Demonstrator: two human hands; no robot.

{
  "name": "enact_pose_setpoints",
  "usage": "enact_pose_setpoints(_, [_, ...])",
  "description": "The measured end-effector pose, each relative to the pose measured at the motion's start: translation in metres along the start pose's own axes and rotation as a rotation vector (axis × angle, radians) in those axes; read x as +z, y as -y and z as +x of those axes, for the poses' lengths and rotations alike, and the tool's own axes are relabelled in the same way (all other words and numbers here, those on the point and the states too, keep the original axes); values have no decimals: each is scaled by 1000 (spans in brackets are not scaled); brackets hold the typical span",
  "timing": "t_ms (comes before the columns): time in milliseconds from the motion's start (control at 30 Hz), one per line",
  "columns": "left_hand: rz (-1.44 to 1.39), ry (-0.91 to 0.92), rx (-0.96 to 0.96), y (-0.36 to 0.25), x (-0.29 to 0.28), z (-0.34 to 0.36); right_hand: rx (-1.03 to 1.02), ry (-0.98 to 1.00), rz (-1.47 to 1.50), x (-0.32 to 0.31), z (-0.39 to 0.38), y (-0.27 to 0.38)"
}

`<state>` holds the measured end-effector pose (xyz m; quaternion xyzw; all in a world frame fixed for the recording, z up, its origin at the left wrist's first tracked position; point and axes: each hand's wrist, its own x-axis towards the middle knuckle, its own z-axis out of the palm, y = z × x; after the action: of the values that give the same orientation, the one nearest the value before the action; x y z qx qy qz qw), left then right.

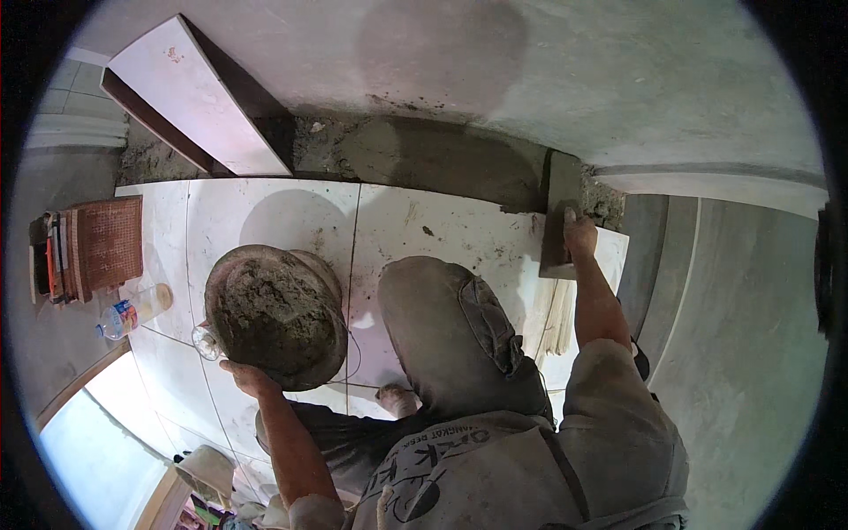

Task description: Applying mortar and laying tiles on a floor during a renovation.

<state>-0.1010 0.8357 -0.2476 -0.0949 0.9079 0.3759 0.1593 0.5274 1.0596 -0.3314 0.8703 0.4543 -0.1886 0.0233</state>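
My right hand [579, 235] is closed on the near part of a long, flat, mortar-smeared board [563, 187]. The board's far end rests across the right end of a strip of wet mortar [442, 159] along the wall's foot. The smoothed grey strip runs left from the board. My left hand [250, 378] grips the near-left rim of a round bucket [340, 340], its fingertips partly hidden. The bucket leans, and lumpy grey mortar [274, 309] fills much of it.
White floor tiles [442, 221] spotted with mortar lie around my knees. A long white tile piece [190, 88] leans over the strip's left end. Further left are a plastic bottle [137, 311] and a stack of brown panels [106, 243]. A wooden strip bundle [555, 322] lies right of my knee.
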Motion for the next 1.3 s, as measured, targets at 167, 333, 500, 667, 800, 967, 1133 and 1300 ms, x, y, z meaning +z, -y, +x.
enact_pose_setpoints(167, [22,-26,-7,5,-1,5,127,54,341,81,41,-13])
enact_pose_setpoints(333, [-27,-6,48,9,1,10,-140,-59,-58,134,32,21])
enact_pose_setpoints(500, [-79,10,21,2,1,2,-664,92,-456,95,-29,124])
enact_pose_setpoints(667, [-39,-11,16,4,1,6,-570,185,-97,37,-75,228])
enact_pose_setpoints(800, [-10,-26,58,11,0,13,-832,219,-265,24,-68,282])
enact_pose_setpoints(967, [-44,-20,15,14,1,17,-1007,210,-447,32,-38,276])
enact_pose_setpoints(1133, [34,-52,1,12,1,15,-900,273,-487,1,2,187])
enact_pose_setpoints(1300, [53,-48,22,6,3,5,-724,249,-509,-50,40,68])
